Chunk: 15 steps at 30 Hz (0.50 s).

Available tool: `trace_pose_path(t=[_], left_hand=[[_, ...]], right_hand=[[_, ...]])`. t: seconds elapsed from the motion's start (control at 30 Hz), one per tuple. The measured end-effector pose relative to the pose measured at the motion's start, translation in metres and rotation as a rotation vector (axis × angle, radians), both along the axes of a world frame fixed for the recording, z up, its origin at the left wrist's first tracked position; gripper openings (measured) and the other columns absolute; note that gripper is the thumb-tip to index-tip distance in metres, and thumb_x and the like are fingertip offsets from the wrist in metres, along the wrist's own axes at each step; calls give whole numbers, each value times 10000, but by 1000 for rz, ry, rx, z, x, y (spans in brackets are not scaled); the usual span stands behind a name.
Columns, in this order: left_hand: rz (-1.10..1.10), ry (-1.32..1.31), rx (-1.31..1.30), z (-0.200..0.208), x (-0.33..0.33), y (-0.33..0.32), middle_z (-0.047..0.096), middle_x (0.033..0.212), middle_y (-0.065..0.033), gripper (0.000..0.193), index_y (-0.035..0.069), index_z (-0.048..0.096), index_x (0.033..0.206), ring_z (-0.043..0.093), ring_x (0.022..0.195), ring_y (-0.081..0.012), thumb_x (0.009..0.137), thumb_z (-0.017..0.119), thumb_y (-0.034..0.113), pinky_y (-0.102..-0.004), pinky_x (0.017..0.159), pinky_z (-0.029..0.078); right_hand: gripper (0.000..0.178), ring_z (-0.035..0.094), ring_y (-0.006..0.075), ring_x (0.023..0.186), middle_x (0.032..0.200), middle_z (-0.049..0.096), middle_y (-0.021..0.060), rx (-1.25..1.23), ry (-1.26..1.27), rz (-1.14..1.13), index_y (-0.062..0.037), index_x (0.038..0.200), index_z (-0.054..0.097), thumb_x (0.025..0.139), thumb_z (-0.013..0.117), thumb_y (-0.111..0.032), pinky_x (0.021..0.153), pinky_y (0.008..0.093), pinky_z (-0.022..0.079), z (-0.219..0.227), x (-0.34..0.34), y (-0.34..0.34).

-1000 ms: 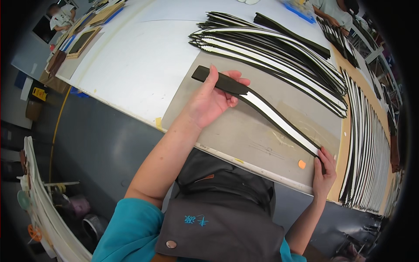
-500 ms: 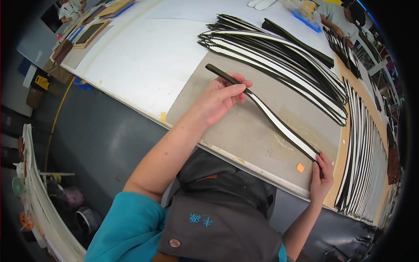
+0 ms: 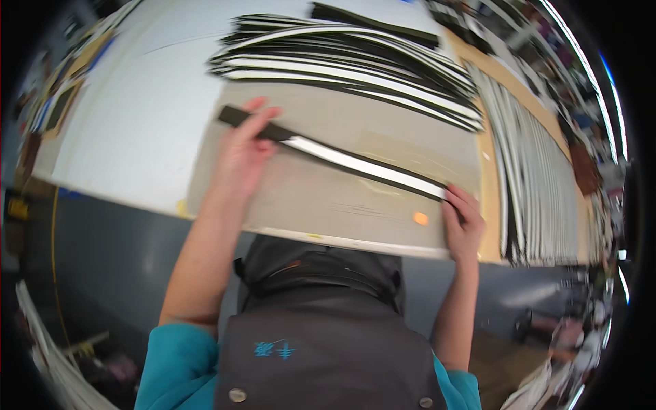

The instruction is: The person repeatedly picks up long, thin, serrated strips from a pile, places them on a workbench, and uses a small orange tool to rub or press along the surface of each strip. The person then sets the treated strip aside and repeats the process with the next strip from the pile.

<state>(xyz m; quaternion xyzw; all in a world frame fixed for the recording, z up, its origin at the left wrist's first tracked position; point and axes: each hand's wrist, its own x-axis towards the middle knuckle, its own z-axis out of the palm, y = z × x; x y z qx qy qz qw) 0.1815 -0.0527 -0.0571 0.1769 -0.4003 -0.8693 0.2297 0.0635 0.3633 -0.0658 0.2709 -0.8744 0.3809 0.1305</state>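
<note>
A long black strip with a white middle band stretches between my two hands, over the grey-beige work mat. Near its plain black left end, my left hand pinches it between thumb and fingers. My right hand is closed around the other end, whose tip is mostly hidden by the fingers. Just beyond the held strip lies a heaped pile of similar black-and-white strips. The picture is somewhat smeared by motion.
On the tan board to the right, many strips lie side by side in a row. A small orange tag sits on the mat near my right hand. The white table extends left, with framed boards at its far left.
My view has turned, so the table edge runs more level. The strip is now less steeply slanted, with its face turned more toward me. Both hands keep hold of it.
</note>
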Motion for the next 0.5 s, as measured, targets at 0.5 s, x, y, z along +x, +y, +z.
trace_pose_path(t=[0.5], left_hand=[[336, -232, -649, -12, 28, -38, 618, 1364, -103, 404, 28, 589, 1411, 558, 1306, -195, 1021, 690, 64, -352, 1129, 428]], right_hand=[[569, 495, 327, 1452, 1500, 639, 63, 372, 41, -109, -94, 1424, 665, 909, 804, -290, 1242, 548, 256, 23, 33, 22]])
